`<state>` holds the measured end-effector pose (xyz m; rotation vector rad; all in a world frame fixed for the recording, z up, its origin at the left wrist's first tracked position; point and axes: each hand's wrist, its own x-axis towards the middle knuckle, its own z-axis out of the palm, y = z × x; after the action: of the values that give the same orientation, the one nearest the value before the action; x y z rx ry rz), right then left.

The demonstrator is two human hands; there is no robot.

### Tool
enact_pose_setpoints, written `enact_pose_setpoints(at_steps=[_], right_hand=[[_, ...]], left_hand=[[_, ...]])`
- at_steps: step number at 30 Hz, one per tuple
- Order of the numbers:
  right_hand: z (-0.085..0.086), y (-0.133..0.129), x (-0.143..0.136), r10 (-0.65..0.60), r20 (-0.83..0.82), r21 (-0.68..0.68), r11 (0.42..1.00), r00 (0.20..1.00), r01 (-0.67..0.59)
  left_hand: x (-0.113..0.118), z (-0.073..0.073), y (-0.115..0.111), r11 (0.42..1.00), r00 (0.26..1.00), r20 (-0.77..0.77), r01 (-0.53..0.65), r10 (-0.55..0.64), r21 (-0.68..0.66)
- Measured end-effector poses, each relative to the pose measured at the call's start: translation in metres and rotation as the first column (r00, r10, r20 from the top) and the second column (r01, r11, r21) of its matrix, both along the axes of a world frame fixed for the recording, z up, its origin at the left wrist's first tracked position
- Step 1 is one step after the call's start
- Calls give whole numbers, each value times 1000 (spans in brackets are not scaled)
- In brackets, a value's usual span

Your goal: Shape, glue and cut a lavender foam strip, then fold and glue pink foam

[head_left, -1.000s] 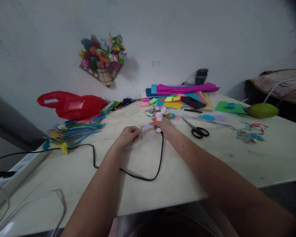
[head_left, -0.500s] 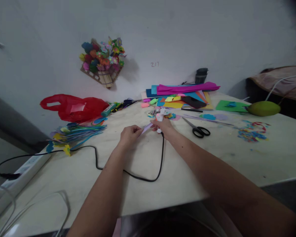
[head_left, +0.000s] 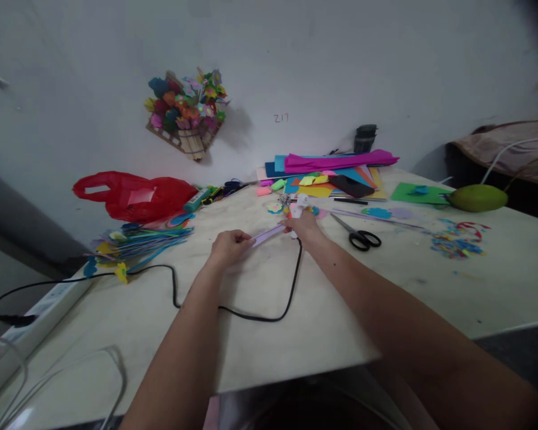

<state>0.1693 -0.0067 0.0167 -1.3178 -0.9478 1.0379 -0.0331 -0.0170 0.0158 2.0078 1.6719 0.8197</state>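
My left hand [head_left: 231, 246] pinches the left end of a pale purple paper strip [head_left: 268, 235]. The strip slants up to the fingers of my right hand [head_left: 302, 224], which meet its other end. In that same right hand is a white glue gun [head_left: 299, 203], partly covered by the fingers. From its grip a black cord [head_left: 295, 280] loops down over the table. Just beyond the gun lie small paper flower pieces [head_left: 275, 208]. Scissors with black handles [head_left: 359, 237] rest to the right of my right hand.
Paper flowers on stems [head_left: 147, 242] and a red plastic bag [head_left: 147, 197] are at left. Coloured sheets [head_left: 336, 161] lie along the wall. Paper scraps [head_left: 459, 242] and a green oval object [head_left: 477, 197] sit at right. A power strip [head_left: 49, 310] runs along the left edge.
My left hand has drawn left and slightly down, so more of the purple strip shows between my hands. My right hand and the glue gun have shifted slightly right.
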Motion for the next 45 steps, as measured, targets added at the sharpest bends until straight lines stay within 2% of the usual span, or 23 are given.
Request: enact_pose_setpoints(at_steps=[10,15,20,23,25,27,30,35,37,41,45], right_hand=[[-3,3,4,41,15,75,996,999,-42],[0,0,2,51,-5,91,995,999,-50],[-4,3,5,19,-40,89,996,999,-15],[-5,4,7,20,-80,120,993,997,-10],[-4,3,7,25,-92,148,989,995,-11],[-2,1,7,65,-88,149,987,994,-51],[-3,-2,8,183,-69,86,980,981,-177],[-8,-2,12,325,-23,22,946,945,-324],[-8,-2,14,355,4,8,935,935,-355],[-6,-1,21,409,41,-30,913,912,-408],[-2,-3,28,429,77,-44,903,900,-427]], left_hand=[[-8,5,-4,985,987,143,97,-77,-141],[-11,0,-1,985,985,148,108,-88,-136],[-11,-3,2,997,993,114,1,7,-73],[-12,-2,1,994,981,164,-92,102,-64],[-12,0,0,983,962,218,-146,167,-111],[-13,2,-2,967,939,270,-162,213,-196],[-13,4,-4,953,914,339,-129,222,-275],[-11,-4,1,966,891,407,-108,198,-234],[-10,-9,5,978,906,384,-118,176,-169],[-7,-16,12,980,961,191,-194,200,-49],[-3,-16,12,981,976,98,-190,194,-48]])
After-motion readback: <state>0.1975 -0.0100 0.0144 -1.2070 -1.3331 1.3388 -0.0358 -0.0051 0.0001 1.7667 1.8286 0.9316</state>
